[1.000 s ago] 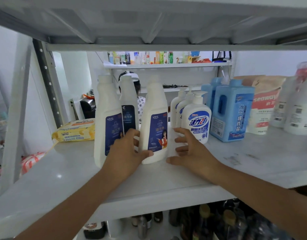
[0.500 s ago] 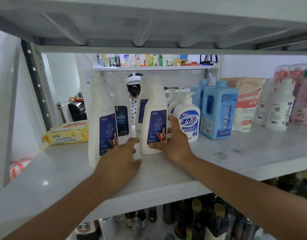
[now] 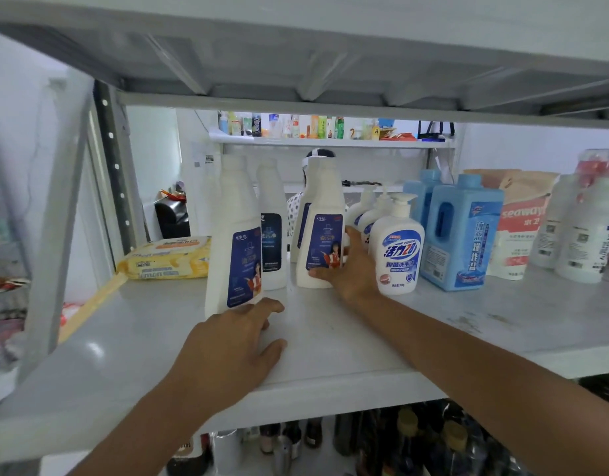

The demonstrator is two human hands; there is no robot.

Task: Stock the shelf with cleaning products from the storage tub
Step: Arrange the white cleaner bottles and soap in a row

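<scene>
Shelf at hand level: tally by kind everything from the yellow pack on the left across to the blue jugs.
Tall white bottles with dark blue labels: 4, one gripped by the right hand
White pump bottles: 3
Blue jugs: 2
Yellow soft pack: 1
Total: 10
</scene>
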